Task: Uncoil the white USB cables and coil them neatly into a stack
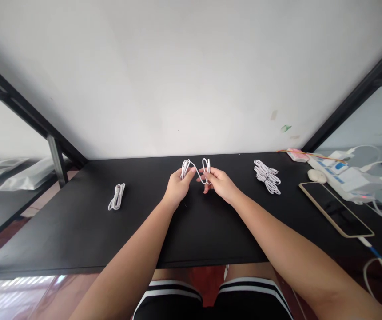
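A white cable (205, 163) is stretched between my two hands above the black table (191, 235). My left hand (178, 186) is closed around its coiled part. Pinched in my right hand (220, 181) is a loop near the cable's end, where a plug sticks up; the other fingers curl below. Between the hands a short length of the cable sags. To the left lies a folded white cable (117, 197). On the right rests a pile of bundled white cables (267, 177), with a dark tie around it. Neither hand touches these two.
At the right stand a phone (336, 209) with a charging lead, a white earbud case (316, 176), and a power strip (332, 175) with chargers and loose cords. Black metal frame bars (57, 153) flank the table. A white wall (184, 80) rises behind it.
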